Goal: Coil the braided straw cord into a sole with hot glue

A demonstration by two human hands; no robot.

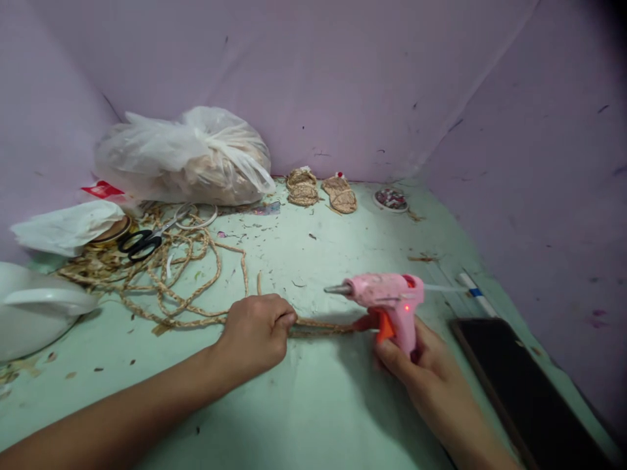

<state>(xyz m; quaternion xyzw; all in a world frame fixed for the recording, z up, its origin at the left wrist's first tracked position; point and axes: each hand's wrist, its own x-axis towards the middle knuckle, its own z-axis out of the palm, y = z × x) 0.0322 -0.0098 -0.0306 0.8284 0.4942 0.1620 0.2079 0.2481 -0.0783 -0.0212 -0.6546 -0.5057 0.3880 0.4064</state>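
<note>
Braided straw rope (321, 324) pinched in closed left hand (255, 333) at desk (313, 405) centre, right hand (416, 365) gripping pink glue gun (386, 297), scissors (142, 241) near left edge.

table (313, 405): pale green | on it: braided rope (186, 287), scissors (142, 243), plastic bag (196, 156), woven sandals (321, 189), phone (529, 391)

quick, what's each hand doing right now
left hand: closed, pinching the braided rope
right hand: closed around the pink glue gun
</note>
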